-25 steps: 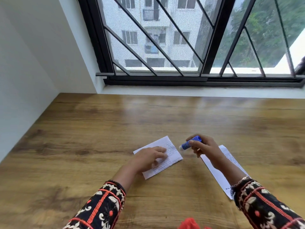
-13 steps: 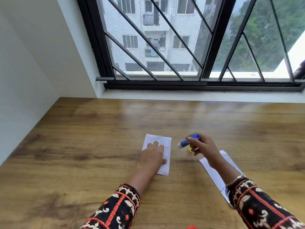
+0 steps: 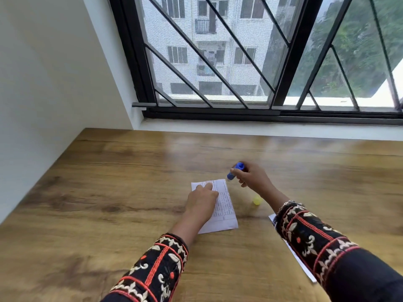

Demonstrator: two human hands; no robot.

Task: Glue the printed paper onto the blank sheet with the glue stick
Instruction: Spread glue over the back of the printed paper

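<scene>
The printed paper [image 3: 224,205] lies on the wooden table [image 3: 109,192], turned lengthwise away from me. My left hand [image 3: 201,200] rests flat on its left half with the fingers straight, pressing it down. My right hand [image 3: 250,177] grips the blue glue stick [image 3: 234,171], tilted so its tip is at the paper's far right corner. The stick's yellow cap [image 3: 257,200] stands on the table between the paper and my right forearm. The blank sheet [image 3: 294,253] lies to the right, mostly hidden under my right sleeve.
A white wall [image 3: 43,83] closes the left side of the table. A black-framed barred window [image 3: 261,62] with a white sill runs along the far edge.
The printed paper has been turned from a slant to lie lengthwise. My right hand has brought the glue stick's tip to the paper's far corner. The yellow cap has come into view.
</scene>
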